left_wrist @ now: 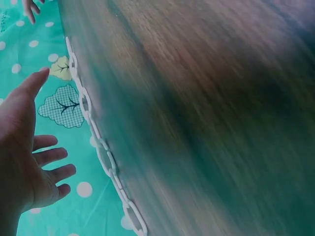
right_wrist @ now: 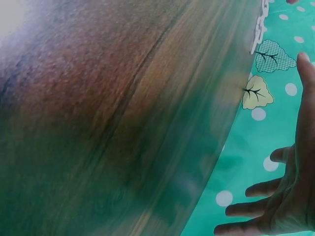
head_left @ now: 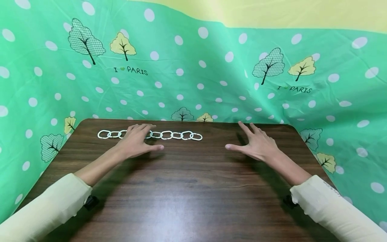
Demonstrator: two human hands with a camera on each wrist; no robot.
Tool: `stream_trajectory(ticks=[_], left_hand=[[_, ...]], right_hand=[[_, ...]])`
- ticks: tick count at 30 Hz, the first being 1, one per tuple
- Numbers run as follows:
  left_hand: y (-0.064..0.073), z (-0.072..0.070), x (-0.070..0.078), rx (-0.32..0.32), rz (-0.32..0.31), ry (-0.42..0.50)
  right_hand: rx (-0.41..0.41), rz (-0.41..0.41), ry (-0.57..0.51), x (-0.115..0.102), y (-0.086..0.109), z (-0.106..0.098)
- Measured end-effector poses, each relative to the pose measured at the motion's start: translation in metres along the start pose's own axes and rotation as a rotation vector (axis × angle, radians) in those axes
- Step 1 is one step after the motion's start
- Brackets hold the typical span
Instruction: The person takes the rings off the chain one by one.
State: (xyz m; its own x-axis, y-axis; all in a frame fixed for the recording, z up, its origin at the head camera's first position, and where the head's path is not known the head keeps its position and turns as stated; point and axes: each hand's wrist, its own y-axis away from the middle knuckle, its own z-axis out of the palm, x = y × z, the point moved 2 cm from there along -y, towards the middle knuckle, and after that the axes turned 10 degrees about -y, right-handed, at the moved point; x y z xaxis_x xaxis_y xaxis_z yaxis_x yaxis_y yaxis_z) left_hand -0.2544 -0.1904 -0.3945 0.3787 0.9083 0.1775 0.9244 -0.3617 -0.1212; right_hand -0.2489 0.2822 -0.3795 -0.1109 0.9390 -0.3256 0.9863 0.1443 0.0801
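A white chain (head_left: 166, 135) of several oval links lies in a nearly straight row along the far part of the table. My left hand (head_left: 134, 140) is held over its left half, fingers spread and thumb pointing right, hiding a few links in the head view. In the left wrist view the chain (left_wrist: 102, 152) runs past the spread fingers of this hand (left_wrist: 29, 152), which hold nothing. To the right of the chain's end, my right hand (head_left: 257, 143) hovers with fingers spread and nothing in it. The right wrist view shows those straight fingers (right_wrist: 253, 209).
The dark brown wooden table (head_left: 181, 188) has rounded far corners. Behind it and at both sides hangs a green cloth (head_left: 193, 60) with white dots and printed trees, touching or close to the table's far edge. A dark wrist camera (head_left: 91, 203) sits under the left sleeve.
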Motion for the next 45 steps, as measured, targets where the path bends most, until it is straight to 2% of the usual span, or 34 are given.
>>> stream_trajectory(ticks=[4,12,19,33,40,45], left_hand=[[-0.004,0.001,0.006,0.011,0.031,0.019],[-0.011,0.005,0.017,-0.015,0.075,0.052],[-0.014,0.01,0.025,-0.001,0.134,0.067],[-0.023,0.015,0.04,0.016,0.191,0.095],[-0.028,0.019,0.046,-0.002,0.198,0.108],[-0.032,0.022,0.049,0.012,0.217,0.109]], right_hand=[[-0.003,-0.013,0.004,-0.003,-0.001,0.002],[0.0,-0.039,0.003,-0.011,-0.003,0.005],[-0.001,-0.053,0.002,-0.018,-0.005,0.01],[0.001,-0.062,-0.009,-0.026,-0.007,0.022],[-0.031,-0.065,-0.021,-0.031,-0.008,0.026],[-0.033,-0.077,-0.026,-0.034,-0.01,0.028]])
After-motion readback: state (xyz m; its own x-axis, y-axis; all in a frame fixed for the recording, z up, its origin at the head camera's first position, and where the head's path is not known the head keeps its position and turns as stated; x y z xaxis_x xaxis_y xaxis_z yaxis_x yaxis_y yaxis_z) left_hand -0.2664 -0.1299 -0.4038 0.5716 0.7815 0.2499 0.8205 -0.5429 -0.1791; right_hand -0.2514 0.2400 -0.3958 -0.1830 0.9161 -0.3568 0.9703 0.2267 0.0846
